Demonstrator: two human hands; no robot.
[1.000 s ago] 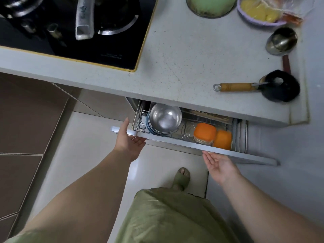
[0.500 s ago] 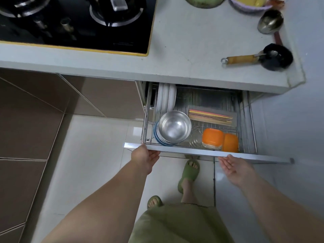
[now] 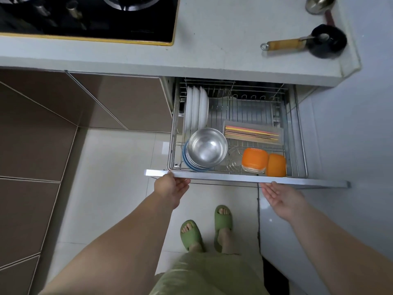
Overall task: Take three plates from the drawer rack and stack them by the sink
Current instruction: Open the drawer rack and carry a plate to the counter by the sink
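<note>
The wire drawer rack point(image 3: 296, 133) is pulled far out from under the counter. Three white plates point(image 3: 196, 109) stand on edge in its back left slots. My left hand point(image 3: 171, 189) grips the left part of the drawer's metal front bar point(image 3: 229, 179), thumb on top and fingers underneath. My right hand point(image 3: 280, 198) is palm up with fingers spread, its fingertips just touching the underside of the bar further right. Neither hand touches the plates. No sink is in view.
In the rack sit a stack of steel bowls point(image 3: 207, 147), a tray of chopsticks point(image 3: 253, 134) and two orange containers point(image 3: 263, 161). The counter point(image 3: 223, 39) above holds a black hob point(image 3: 89, 15) and a wooden-handled black brush point(image 3: 323, 42). My feet stand below the drawer.
The drawer has slid much further out, uncovering the white plates and the chopstick tray. Both hands moved back towards me with the front bar, and I stepped back.
</note>
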